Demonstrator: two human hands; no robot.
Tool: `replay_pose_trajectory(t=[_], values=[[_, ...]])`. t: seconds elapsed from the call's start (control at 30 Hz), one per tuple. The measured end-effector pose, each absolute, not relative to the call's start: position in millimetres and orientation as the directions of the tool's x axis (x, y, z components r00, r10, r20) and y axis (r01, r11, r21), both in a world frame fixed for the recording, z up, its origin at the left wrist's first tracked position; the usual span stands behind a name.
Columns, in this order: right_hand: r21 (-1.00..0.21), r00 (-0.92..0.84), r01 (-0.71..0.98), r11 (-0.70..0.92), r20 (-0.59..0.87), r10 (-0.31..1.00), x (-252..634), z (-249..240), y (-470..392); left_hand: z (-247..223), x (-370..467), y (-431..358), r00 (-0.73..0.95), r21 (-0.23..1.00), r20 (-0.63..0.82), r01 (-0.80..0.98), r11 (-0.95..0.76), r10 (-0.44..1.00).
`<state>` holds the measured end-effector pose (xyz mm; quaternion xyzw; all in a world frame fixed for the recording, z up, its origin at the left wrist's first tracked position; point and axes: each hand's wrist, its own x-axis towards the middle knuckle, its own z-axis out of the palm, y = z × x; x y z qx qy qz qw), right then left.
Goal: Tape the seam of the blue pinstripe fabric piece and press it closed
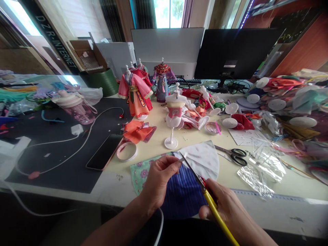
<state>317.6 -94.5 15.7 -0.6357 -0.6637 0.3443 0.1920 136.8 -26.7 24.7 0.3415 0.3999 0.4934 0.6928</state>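
My left hand [159, 174] pinches a small white strip [182, 159] between thumb and fingertips. In my right hand [227, 201] is a pair of yellow-handled scissors [216, 213], the blades pointing up and left to the strip; whether they touch it I cannot tell. Below both hands lies dark blue striped fabric [179, 196], partly over the table edge. White fabric [205, 159] with faint marks lies behind it, and green flowered fabric [139, 172] shows to the left. A small white dress form [176, 112] with a pink and cream band stands just beyond.
Black-handled scissors [237, 155] and clear plastic wrap [263, 171] lie to the right. On the left are a tape roll [126, 151], a phone [105, 150], orange fabric [137, 131] and a bottle [77, 106]. Dressed doll forms [134, 92] and monitors [235, 54] stand behind.
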Motion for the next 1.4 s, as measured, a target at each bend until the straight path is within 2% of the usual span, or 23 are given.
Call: replay_pose_trajectory(t=[0.2, 0.37, 0.47, 0.6, 0.87, 1.03, 1.13, 1.2, 1.3, 1.4], values=[[-0.759, -0.064, 0.651, -0.003, -0.058, 0.996, 324, 5, -96, 24, 134, -27, 0.193, 0.905, -0.186, -0.348, 0.244, 0.963], [-0.886, 0.095, 0.464, 0.009, 0.059, 0.994, 317, 13, -89, 27, 131, -28, 0.326, 0.963, -0.206, -0.103, 0.251, 0.923], [-0.923, 0.173, 0.385, 0.025, 0.099, 0.980, 309, 20, -83, 31, 131, -29, 0.383, 0.989, -0.148, 0.080, 0.127, 0.912], [-0.932, 0.174, 0.348, 0.103, 0.172, 0.970, 303, 20, -76, 36, 133, -29, 0.433, 0.973, -0.107, 0.231, 0.004, 0.895], [-0.902, 0.081, 0.385, 0.196, 0.245, 0.966, 303, 14, -72, 35, 131, -28, 0.483, 0.937, 0.044, 0.283, -0.204, 0.874], [-0.924, 0.188, 0.356, 0.139, 0.217, 0.958, 296, 16, -71, 32, 133, -29, 0.442, 0.861, 0.203, 0.346, -0.374, 0.874], [-0.968, 0.248, 0.221, 0.120, 0.174, 0.953, 291, 17, -71, 30, 133, -30, 0.335, 0.897, 0.197, 0.317, -0.307, 0.921], [-0.985, 0.305, 0.137, 0.109, 0.147, 0.941, 289, 17, -71, 29, 132, -31, 0.289, 0.935, 0.114, 0.292, -0.201, 0.951], [-0.997, 0.361, 0.055, 0.052, 0.069, 0.930, 286, 13, -70, 26, 133, -33, 0.312, 0.975, -0.044, 0.220, -0.027, 0.949], [-0.998, 0.334, -0.050, 0.043, 0.024, 0.942, 282, 9, -70, 20, 138, -35, 0.324, 0.991, -0.130, 0.065, 0.115, 0.937]])
